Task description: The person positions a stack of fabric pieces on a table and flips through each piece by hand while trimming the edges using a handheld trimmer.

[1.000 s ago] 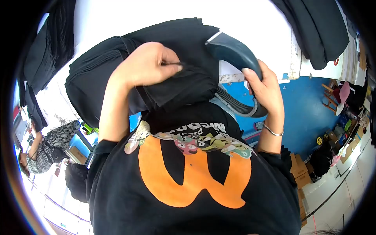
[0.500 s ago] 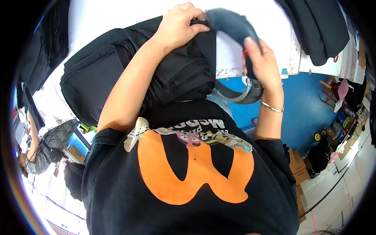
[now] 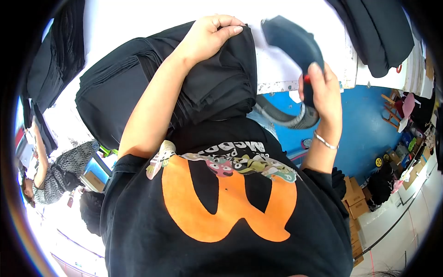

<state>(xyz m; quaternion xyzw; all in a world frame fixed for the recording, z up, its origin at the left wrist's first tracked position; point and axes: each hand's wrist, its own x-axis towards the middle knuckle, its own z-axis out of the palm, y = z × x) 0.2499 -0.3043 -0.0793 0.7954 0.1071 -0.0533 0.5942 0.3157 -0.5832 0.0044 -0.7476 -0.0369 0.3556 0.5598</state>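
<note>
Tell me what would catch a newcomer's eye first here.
The big orange shape on the wearer's black shirt, low in the middle. Above it, the left hand pinches a corner of the black cloth; to the right, the right hand grips a curved dark tool.

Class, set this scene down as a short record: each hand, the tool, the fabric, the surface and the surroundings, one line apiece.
Left hand: left hand pinching the far right corner of the black fabric
Right hand: right hand around the curved tool; silver bracelet at the wrist
Tool: dark, with a ribbed hose; head apart from the fabric
Fabric: layered and folded
Surface: white table
Surroundings: blue floor to the right; another person in patterned clothing at left
</note>
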